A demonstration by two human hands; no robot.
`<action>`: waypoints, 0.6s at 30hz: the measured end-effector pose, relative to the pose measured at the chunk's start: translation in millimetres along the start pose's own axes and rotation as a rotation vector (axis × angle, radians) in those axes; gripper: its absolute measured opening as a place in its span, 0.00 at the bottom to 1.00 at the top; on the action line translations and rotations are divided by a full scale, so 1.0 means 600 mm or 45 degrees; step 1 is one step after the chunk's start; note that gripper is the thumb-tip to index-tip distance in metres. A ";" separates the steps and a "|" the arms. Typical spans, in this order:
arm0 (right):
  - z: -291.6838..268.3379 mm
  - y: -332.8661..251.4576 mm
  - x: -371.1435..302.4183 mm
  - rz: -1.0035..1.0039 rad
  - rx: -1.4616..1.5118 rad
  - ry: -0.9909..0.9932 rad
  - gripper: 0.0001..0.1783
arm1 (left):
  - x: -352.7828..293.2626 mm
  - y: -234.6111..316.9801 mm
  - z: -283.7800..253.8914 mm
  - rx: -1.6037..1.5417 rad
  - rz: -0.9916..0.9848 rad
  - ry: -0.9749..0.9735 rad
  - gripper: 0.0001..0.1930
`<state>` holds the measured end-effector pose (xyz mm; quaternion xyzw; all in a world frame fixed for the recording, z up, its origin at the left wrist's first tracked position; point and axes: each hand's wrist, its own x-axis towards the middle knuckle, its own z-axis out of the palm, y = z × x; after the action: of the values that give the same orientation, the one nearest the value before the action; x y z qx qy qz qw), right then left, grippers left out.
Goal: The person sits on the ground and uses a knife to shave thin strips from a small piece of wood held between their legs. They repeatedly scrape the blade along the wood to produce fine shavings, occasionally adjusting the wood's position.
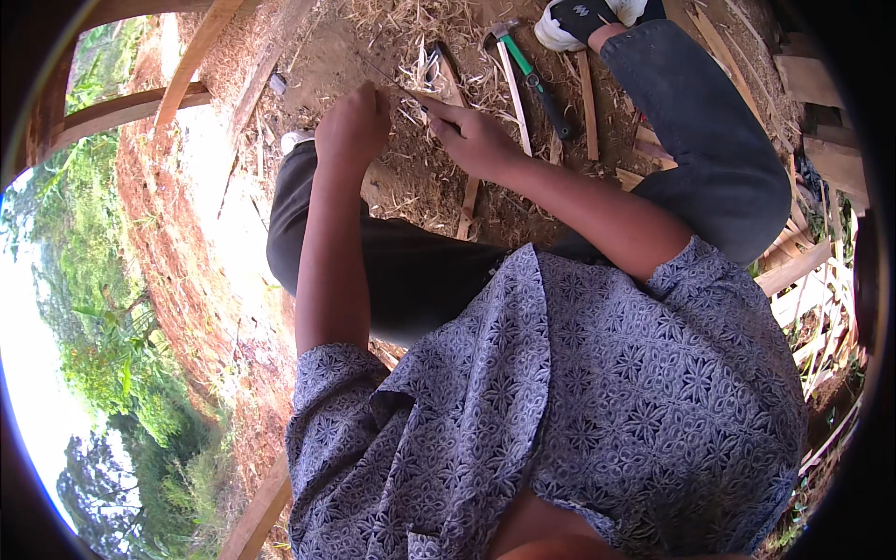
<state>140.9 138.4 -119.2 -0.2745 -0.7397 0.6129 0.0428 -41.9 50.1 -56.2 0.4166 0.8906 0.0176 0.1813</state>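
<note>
Head view: the left hand is curled closed, contents hidden, near the right hand, whose grip cannot be determined. 1 green-and-black hammer lies beyond.

a small white mark on the black-and-white shoe; no legible text.

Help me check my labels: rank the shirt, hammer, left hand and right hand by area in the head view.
1. Patterned shirt
2. Left hand and right hand: too alike to rank
3. Hammer
</note>
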 end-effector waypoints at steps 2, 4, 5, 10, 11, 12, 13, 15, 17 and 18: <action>0.003 -0.002 -0.005 -0.069 0.032 0.008 0.26 | -0.004 -0.002 0.003 0.025 0.029 0.024 0.19; 0.008 0.037 -0.007 0.043 -0.046 0.065 0.26 | 0.000 0.008 0.001 0.069 0.083 0.040 0.19; 0.008 0.025 -0.008 0.094 -0.081 0.078 0.26 | -0.005 0.003 0.005 0.069 0.090 0.048 0.18; -0.007 -0.023 -0.021 -0.033 -0.087 -0.030 0.27 | -0.022 -0.007 0.021 0.109 0.195 0.127 0.17; -0.010 -0.030 -0.021 -0.091 -0.085 -0.020 0.27 | -0.025 -0.004 0.019 0.116 0.182 0.121 0.17; -0.011 -0.015 -0.020 -0.034 -0.093 -0.020 0.27 | -0.022 0.005 0.021 0.124 0.183 0.114 0.17; -0.007 0.010 -0.018 0.023 -0.100 -0.019 0.27 | -0.018 0.012 0.021 0.132 0.184 0.106 0.16; -0.009 -0.005 -0.015 0.030 -0.084 -0.036 0.28 | -0.027 0.011 0.023 0.124 0.218 0.125 0.16; -0.019 -0.024 -0.005 -0.068 -0.050 -0.044 0.30 | -0.029 0.013 0.022 0.129 0.234 0.128 0.16; -0.013 -0.012 0.002 -0.234 -0.060 0.011 0.31 | -0.027 0.016 0.018 0.138 0.232 0.123 0.16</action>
<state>140.4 145.1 -111.2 -0.2090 -0.7758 0.5877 0.0955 -21.4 42.9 -59.6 0.5037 0.8564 0.0061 0.1131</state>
